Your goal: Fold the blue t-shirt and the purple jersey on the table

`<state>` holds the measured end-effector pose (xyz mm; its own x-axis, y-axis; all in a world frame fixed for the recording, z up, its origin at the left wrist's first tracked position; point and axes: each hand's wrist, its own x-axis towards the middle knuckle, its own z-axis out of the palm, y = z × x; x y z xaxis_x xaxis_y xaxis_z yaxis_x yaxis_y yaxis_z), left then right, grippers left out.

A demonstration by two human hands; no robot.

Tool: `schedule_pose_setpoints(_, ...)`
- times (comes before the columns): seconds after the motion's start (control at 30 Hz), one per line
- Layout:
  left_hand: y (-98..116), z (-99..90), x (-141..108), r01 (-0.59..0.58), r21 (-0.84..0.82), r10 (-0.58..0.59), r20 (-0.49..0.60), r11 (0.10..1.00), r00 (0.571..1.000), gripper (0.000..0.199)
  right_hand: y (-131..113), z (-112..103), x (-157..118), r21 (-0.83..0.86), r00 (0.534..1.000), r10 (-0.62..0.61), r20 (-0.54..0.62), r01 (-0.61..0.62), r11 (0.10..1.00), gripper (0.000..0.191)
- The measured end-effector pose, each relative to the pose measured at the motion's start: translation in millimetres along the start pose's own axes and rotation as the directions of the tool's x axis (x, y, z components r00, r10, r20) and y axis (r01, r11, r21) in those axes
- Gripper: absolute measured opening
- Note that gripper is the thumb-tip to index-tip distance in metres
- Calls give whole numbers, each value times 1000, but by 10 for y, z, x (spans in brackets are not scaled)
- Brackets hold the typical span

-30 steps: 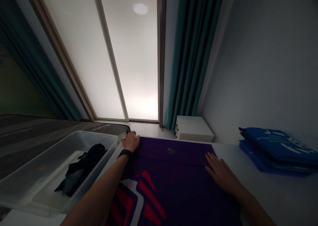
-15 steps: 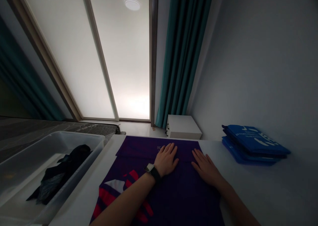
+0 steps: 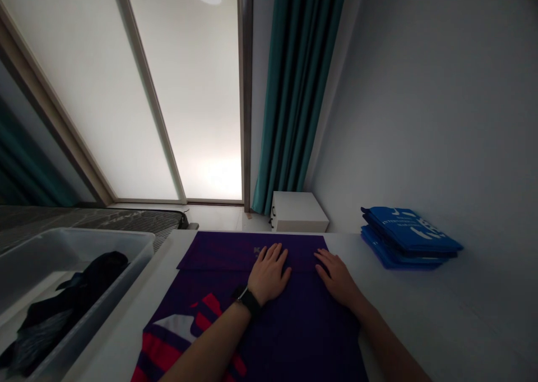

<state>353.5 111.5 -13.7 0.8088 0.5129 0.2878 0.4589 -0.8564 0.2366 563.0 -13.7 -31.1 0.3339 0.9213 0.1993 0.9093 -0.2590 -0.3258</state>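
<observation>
A purple jersey-like cloth (image 3: 218,253) with red and white stripes lies flat on the white table (image 3: 420,315), its far part folded over. My left hand (image 3: 268,274), wearing a black wristband watch, rests palm down on the cloth near the fold's edge. My right hand (image 3: 338,281) lies flat beside it, at the cloth's right side, fingers spread. Neither hand grips anything. Small pale lettering on the cloth is partly hidden by my left fingers.
A translucent plastic bin (image 3: 105,275) holding dark clothing (image 3: 54,320) stands left of the table. A stack of folded blue cloth (image 3: 406,239) lies at the table's far right. Beyond the far edge stands a white cabinet (image 3: 298,211) beside a teal curtain (image 3: 294,91).
My left hand has moved from the cloth's far left corner to its middle, next to my right hand. The whole view has shifted, with the bin and blue stack sliding left.
</observation>
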Motion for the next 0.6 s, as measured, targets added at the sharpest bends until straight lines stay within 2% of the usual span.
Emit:
schedule_pose_setpoints(0.1,-11,15,5,-6,-11,6,-13,1000,1000,47,84,-20,62,128,990,47,-131,-30,991,46)
schedule_pose_setpoints(0.17,-19,28,9,-11,-16,10,-19,1000,1000,47,135,-36,100,164,981,79,-175,-50,985,43)
schedule_pose_setpoints(0.33,-22,37,15,-4,-22,4,-16,1000,1000,46,243,-45,247,149,968,126,-218,-95,984,41)
schedule_pose_setpoints(0.6,-14,12,12,-9,-24,9,-4,1000,1000,46,436,16,654,91,941,210,-265,-193,977,34)
